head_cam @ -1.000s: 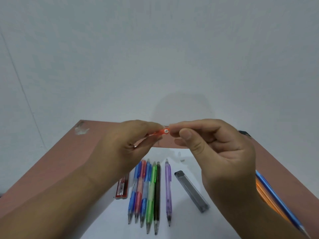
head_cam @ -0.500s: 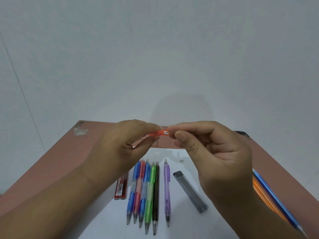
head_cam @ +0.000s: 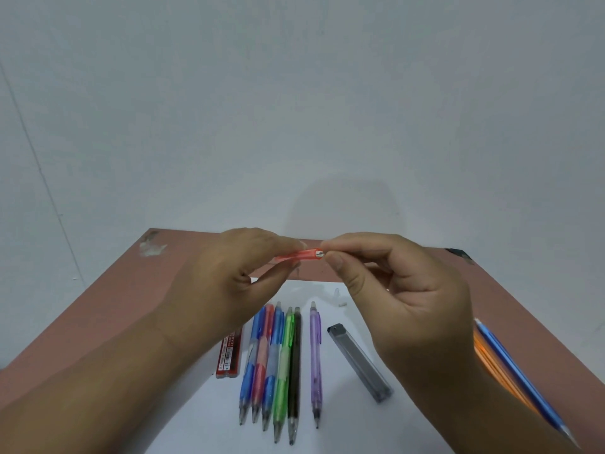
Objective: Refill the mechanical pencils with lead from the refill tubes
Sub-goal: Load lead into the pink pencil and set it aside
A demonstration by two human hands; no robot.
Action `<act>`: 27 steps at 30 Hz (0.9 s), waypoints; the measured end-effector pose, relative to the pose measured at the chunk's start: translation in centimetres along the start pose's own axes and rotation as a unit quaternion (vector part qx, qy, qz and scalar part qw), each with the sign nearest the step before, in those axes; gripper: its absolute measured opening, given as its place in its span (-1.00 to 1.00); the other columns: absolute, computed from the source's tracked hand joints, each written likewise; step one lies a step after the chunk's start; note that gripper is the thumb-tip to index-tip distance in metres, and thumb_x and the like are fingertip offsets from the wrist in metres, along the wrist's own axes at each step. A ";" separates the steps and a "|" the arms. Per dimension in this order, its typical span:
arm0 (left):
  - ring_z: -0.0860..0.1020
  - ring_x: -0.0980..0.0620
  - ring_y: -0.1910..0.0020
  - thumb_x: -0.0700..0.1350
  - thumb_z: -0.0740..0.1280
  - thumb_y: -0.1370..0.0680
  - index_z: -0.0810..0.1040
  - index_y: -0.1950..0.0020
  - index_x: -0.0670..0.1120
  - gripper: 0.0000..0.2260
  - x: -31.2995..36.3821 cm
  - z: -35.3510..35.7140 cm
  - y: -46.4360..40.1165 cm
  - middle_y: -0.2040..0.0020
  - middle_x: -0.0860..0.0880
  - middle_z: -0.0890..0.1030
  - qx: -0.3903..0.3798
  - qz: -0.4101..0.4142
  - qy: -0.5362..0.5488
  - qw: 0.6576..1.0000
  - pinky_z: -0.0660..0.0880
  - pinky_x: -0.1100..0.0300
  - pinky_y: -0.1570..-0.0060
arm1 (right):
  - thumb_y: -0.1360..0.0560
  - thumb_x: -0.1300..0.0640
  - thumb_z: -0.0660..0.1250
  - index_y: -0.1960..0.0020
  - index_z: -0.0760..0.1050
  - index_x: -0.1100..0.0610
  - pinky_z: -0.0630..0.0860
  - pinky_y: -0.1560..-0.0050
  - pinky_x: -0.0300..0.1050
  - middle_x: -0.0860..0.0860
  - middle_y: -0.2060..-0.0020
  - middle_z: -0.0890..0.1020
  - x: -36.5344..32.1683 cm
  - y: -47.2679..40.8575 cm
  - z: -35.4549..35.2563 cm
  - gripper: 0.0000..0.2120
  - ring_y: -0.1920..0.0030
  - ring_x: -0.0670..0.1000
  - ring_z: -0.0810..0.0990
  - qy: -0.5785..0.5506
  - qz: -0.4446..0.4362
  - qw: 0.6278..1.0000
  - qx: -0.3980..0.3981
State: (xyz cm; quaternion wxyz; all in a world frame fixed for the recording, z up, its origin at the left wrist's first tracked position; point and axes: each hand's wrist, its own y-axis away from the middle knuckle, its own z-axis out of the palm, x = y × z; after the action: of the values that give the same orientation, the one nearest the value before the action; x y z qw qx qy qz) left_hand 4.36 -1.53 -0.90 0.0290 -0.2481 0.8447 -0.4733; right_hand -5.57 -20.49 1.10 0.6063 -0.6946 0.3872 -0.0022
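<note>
Backdrop: plain pale wall filling the upper half of the frame. Reddish-brown tabletop (head_cam: 98, 322) across the lower half, with a white sheet (head_cam: 203, 421) lying at lower centre.

Held item: orange pencil (head_cam: 299, 255), raised above the tabletop at frame centre, lying roughly level, its open end facing the camera. Left hand (head_cam: 226, 286) grips its barrel, fingers and thumb curled round it. Right hand (head_cam: 402, 296) meets the pencil's open end, thumb and forefinger pressed together in a pinch at the opening; whatever they pinch is too small to make out.

On the sheet, lower centre: row of five pencils lying side by side, tips toward the camera: dark blue pencil (head_cam: 250, 362), pink pencil (head_cam: 262, 362), light blue pencil (head_cam: 272, 365), green pencil (head_cam: 283, 371), black pencil (head_cam: 294, 375). Purple pencil (head_cam: 315, 362) lies just apart, right of the row.

Red refill tube (head_cam: 230, 357) lies left of the row, partly hidden under the left wrist. Grey refill tube (head_cam: 359, 362) lies diagonally, right of the purple pencil.

Lower right edge: blue pencil (head_cam: 520, 375) and another orange item (head_cam: 491, 365) beside it, partly hidden behind the right forearm.

Small white bits (head_cam: 340, 298) lie on the sheet above the purple pencil.
</note>
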 end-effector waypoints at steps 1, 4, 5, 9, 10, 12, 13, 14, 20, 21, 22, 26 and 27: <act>0.66 0.10 0.07 -0.07 0.43 -0.54 0.68 -0.17 0.01 -0.78 0.0 0.0 0.1 0.01 0.10 0.71 -0.001 -0.002 0.000 1.000 0.62 0.04 0.15 | -0.54 0.19 0.43 -0.08 0.66 0.08 0.60 0.02 -0.30 -0.12 0.06 0.71 0.0 0.0 0.0 -0.87 0.00 -0.11 0.70 0.002 -0.001 1.000 0.000; 0.66 0.08 0.05 -0.06 0.43 -0.54 0.69 -0.17 0.00 -0.79 -0.2 0.0 0.2 0.00 0.09 0.71 -0.004 -0.007 -0.001 1.000 0.62 0.02 0.13 | -0.54 0.20 0.43 -0.08 0.66 0.10 0.60 0.02 -0.31 -0.11 0.06 0.71 0.1 0.0 -0.1 -0.87 0.00 -0.12 0.70 0.007 -0.007 1.000 -0.002; 0.66 0.07 0.05 -0.05 0.43 -0.54 0.69 -0.17 -0.01 -0.79 -0.3 0.0 0.2 0.00 0.09 0.71 -0.005 -0.010 0.000 1.000 0.62 0.01 0.13 | -0.54 0.19 0.43 -0.08 0.67 0.10 0.59 0.02 -0.32 -0.11 0.06 0.71 0.1 -0.1 -0.1 -0.87 0.00 -0.12 0.69 0.009 -0.009 1.000 -0.002; 0.66 0.08 0.04 -0.04 0.43 -0.55 0.69 -0.18 -0.01 -0.78 -0.4 0.1 0.3 -0.01 0.10 0.71 -0.009 -0.011 -0.008 1.000 0.61 0.01 0.11 | -0.54 0.19 0.43 -0.08 0.67 0.11 0.59 0.02 -0.34 -0.11 0.06 0.71 0.3 -0.1 0.0 -0.87 0.01 -0.14 0.69 0.020 -0.015 1.000 -0.001; 0.66 0.08 0.03 -0.04 0.43 -0.55 0.69 -0.18 -0.01 -0.78 -0.4 0.1 0.3 -0.01 0.10 0.71 -0.011 -0.012 -0.008 1.000 0.61 0.01 0.11 | -0.54 0.19 0.43 -0.09 0.67 0.10 0.58 0.02 -0.34 -0.12 0.06 0.71 0.3 -0.1 0.0 -0.86 0.01 -0.15 0.69 0.020 -0.013 1.000 -0.001; 0.66 0.08 0.03 -0.03 0.42 -0.55 0.69 -0.19 -0.01 -0.77 -0.5 0.1 0.3 -0.02 0.10 0.71 -0.013 -0.014 -0.007 1.000 0.61 0.01 0.12 | -0.54 0.19 0.43 -0.09 0.66 0.08 0.58 0.01 -0.35 -0.13 0.05 0.71 0.3 -0.1 0.0 -0.86 0.00 -0.15 0.69 0.019 -0.009 1.000 -0.002; 0.66 0.08 0.03 -0.02 0.42 -0.55 0.69 -0.19 0.00 -0.77 -0.5 0.0 0.3 -0.02 0.10 0.71 -0.014 -0.015 -0.008 1.000 0.61 0.02 0.12 | -0.54 0.19 0.44 -0.09 0.66 0.07 0.58 0.02 -0.35 -0.14 0.05 0.71 0.3 -0.1 0.0 -0.86 0.00 -0.15 0.69 0.017 -0.006 1.000 -0.002; 0.65 0.08 0.03 -0.02 0.41 -0.56 0.69 -0.19 0.00 -0.77 -0.5 0.0 0.3 -0.02 0.11 0.71 -0.014 -0.015 -0.010 1.000 0.61 0.02 0.12 | -0.54 0.21 0.44 -0.08 0.66 0.07 0.58 0.02 -0.35 -0.14 0.06 0.71 0.4 -0.1 0.0 -0.86 0.01 -0.14 0.69 0.014 -0.002 1.000 -0.001; 0.65 0.09 0.06 -0.04 0.42 -0.55 0.69 -0.19 0.00 -0.77 -0.4 0.0 0.1 0.00 0.10 0.71 -0.009 -0.004 -0.018 1.000 0.60 0.05 0.12 | -0.53 0.19 0.45 -0.05 0.69 0.08 0.60 0.05 -0.30 -0.14 0.11 0.73 0.3 0.0 0.1 -0.88 0.04 -0.10 0.71 -0.013 0.036 0.999 0.011; 0.65 0.09 0.06 -0.04 0.41 -0.55 0.69 -0.19 0.00 -0.77 -0.4 0.0 0.1 0.00 0.10 0.71 -0.009 -0.002 -0.020 1.000 0.60 0.05 0.12 | -0.53 0.20 0.45 -0.05 0.68 0.08 0.60 0.05 -0.30 -0.15 0.11 0.73 0.3 0.0 0.1 -0.88 0.04 -0.10 0.71 -0.014 0.039 0.999 0.010; 0.65 0.09 0.06 -0.05 0.41 -0.55 0.69 -0.20 -0.01 -0.77 -0.4 0.0 0.1 0.00 0.11 0.71 -0.009 0.000 -0.020 1.000 0.60 0.06 0.11 | -0.52 0.20 0.45 -0.05 0.68 0.07 0.61 0.05 -0.29 -0.15 0.11 0.73 0.3 -0.1 0.1 -0.88 0.04 -0.10 0.71 -0.018 0.043 0.999 0.009; 0.65 0.09 0.05 -0.03 0.40 -0.56 0.69 -0.19 -0.02 -0.77 -0.4 0.0 0.1 -0.01 0.10 0.71 -0.008 0.004 -0.015 1.000 0.60 0.06 0.10 | -0.52 0.19 0.45 -0.04 0.68 0.05 0.63 0.05 -0.24 -0.14 0.12 0.73 0.4 -0.1 0.0 -0.88 0.05 -0.07 0.72 -0.039 0.061 0.997 0.013; 0.66 0.09 0.05 -0.03 0.40 -0.57 0.69 -0.19 -0.02 -0.77 -0.5 0.1 0.1 -0.01 0.11 0.71 -0.009 0.003 -0.016 1.000 0.60 0.05 0.10 | -0.52 0.19 0.45 -0.04 0.68 0.06 0.63 0.05 -0.24 -0.14 0.12 0.73 0.5 0.0 0.0 -0.88 0.05 -0.07 0.72 -0.036 0.060 0.997 0.011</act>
State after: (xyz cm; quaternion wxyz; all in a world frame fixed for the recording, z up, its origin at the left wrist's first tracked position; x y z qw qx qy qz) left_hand 4.75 -1.32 -1.09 0.0418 -0.2535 0.8489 -0.4620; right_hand -5.21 -20.72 0.93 0.6263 -0.6630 0.4064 0.0550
